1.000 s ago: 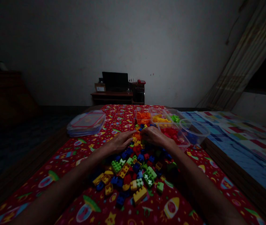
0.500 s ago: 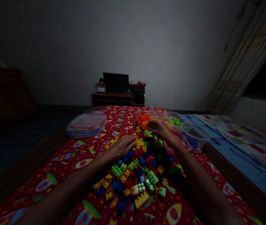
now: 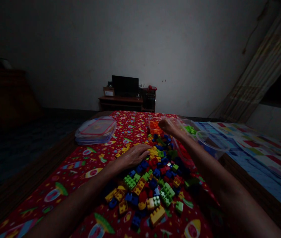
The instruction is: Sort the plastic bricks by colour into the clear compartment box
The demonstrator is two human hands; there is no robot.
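Note:
A spread pile of toy building bricks (image 3: 152, 175) in yellow, green, blue and red covers the middle of the red patterned cloth. My left hand (image 3: 136, 156) lies palm down at the pile's left side, fingers stretched out beside yellow bricks (image 3: 153, 152). Farther off, my right hand (image 3: 167, 126) is raised over the row of clear containers with its fingers curled together. What it holds, if anything, is hidden. Just left of it, orange bricks (image 3: 154, 127) fill one container. Green bricks (image 3: 190, 129) lie in another, to the right of the hand.
Stacked clear lids (image 3: 97, 130) lie on the cloth at the left. A round clear tub (image 3: 211, 142) with blue bricks stands at the right, beside a patchwork blanket (image 3: 259, 138). A monitor (image 3: 125, 85) stands on a desk against the far wall.
My right hand has moved up and away from the pile's far end to over the containers. My left hand stays resting by the bricks. The view has shifted slightly.

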